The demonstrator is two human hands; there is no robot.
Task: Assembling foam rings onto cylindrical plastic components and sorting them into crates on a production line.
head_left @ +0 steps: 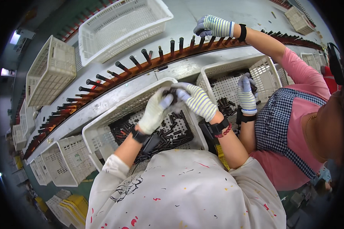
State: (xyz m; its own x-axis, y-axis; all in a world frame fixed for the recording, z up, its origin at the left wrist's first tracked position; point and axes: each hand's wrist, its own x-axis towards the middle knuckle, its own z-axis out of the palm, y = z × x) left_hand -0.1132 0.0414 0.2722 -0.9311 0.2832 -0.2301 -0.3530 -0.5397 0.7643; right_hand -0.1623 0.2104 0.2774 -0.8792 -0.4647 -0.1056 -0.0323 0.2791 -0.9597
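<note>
My left hand, in a white work glove, is closed around small black cylindrical pieces in front of me. My right hand wears a striped glove. Its fingers are bent in from the right and meet the left hand at the same pieces; motion blurs the fingertips. Both hands are raised over a white perforated basket. Many loose black tube-like pieces lie in a heap inside it, partly hidden by my forearms.
Beyond the basket curves a rust-brown rail with upright black tubes. A white crate stands behind it, others at left. At right, a co-worker in pink reaches one gloved hand over the rail, the other at a neighbouring basket.
</note>
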